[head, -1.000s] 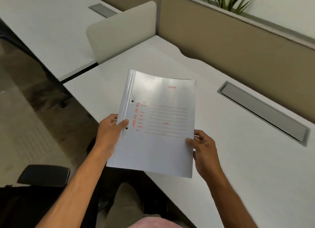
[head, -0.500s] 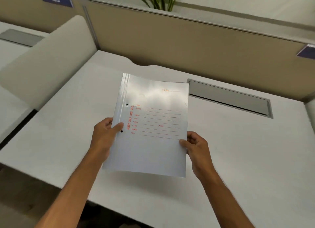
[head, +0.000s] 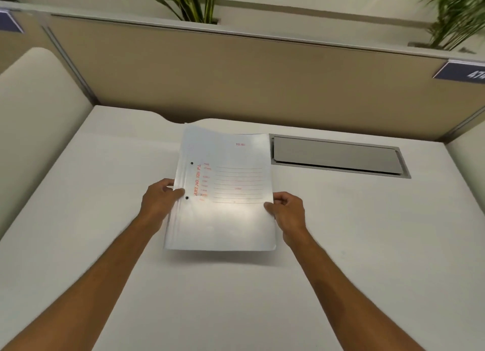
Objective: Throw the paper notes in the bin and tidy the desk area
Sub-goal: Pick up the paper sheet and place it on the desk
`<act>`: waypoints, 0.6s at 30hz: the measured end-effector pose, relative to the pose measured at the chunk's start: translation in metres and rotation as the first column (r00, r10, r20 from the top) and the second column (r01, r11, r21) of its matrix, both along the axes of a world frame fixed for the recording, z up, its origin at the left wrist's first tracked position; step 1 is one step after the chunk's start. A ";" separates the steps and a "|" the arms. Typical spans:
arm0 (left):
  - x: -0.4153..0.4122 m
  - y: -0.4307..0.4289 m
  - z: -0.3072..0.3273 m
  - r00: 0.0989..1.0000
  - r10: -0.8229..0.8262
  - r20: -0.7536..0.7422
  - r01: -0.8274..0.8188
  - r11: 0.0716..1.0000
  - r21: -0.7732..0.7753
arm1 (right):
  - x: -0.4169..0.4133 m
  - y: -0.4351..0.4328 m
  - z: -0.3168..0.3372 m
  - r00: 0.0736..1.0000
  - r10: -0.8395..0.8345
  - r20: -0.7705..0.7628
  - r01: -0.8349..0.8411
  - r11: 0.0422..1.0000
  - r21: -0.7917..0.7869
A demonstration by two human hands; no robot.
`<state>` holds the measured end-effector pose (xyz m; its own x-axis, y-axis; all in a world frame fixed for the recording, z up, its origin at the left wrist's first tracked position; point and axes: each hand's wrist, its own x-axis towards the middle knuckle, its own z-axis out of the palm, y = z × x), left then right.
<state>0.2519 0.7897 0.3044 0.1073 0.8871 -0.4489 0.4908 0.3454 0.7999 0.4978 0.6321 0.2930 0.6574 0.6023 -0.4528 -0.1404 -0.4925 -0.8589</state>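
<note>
A white file folder [head: 223,219] with red printed lines and two punch holes hangs just above the white desk [head: 105,193], casting a shadow under its near edge. My left hand [head: 160,201] grips its left edge by the lower punch hole, thumb on top. On the opposite edge my right hand [head: 286,211] pinches the folder. Its far edge reaches towards the partition. No bin and no loose paper notes are in sight.
A grey cable-tray lid [head: 338,156] is set into the desk at the back right, beside the folder. A beige partition [head: 249,83] closes the back, with potted plants [head: 189,4] behind it. Cream side dividers [head: 34,125] stand to the left and right.
The view has swung from the desk's left corner to face the partition squarely. Both hands have carried the folder forward over the middle of the desk and lowered it close to the surface.
</note>
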 end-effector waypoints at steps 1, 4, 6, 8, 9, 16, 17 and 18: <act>0.005 0.013 -0.007 1.000 -0.022 -0.019 0.022 1.000 0.002 | 0.004 0.011 -0.005 1.000 -0.004 0.017 0.004 1.000 -0.016; 0.020 0.045 -0.026 0.994 -0.074 -0.087 0.076 0.997 0.027 | 0.017 0.041 -0.021 0.998 -0.006 0.070 0.010 0.998 -0.063; 0.031 0.063 -0.036 0.989 -0.080 -0.121 0.086 0.995 0.043 | 0.025 0.057 -0.029 0.995 -0.014 0.100 0.023 0.995 -0.099; 0.043 0.076 -0.045 0.986 -0.080 -0.146 0.090 0.994 0.061 | 0.033 0.071 -0.037 0.994 -0.020 0.107 0.033 0.992 -0.124; 0.049 0.083 -0.048 0.984 -0.084 -0.158 0.095 0.993 0.067 | 0.037 0.078 -0.041 0.994 -0.027 0.103 0.040 0.990 -0.134; 0.074 0.114 -0.066 0.970 -0.089 -0.224 0.106 0.992 0.062 | 0.053 0.105 -0.065 0.986 -0.004 0.167 0.045 0.970 -0.241; 0.074 0.116 -0.068 0.968 -0.091 -0.235 0.109 0.992 0.066 | 0.054 0.106 -0.068 0.984 0.002 0.177 0.042 0.968 -0.246; 0.075 0.118 -0.070 0.965 -0.090 -0.245 0.111 0.991 0.070 | 0.054 0.107 -0.070 0.982 0.008 0.189 0.040 0.968 -0.250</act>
<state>0.3266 0.9072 0.2345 0.0955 0.9123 -0.3982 0.7010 0.2223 0.6776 0.5516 0.7390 0.2232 0.7535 0.4737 -0.4560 0.0013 -0.6946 -0.7194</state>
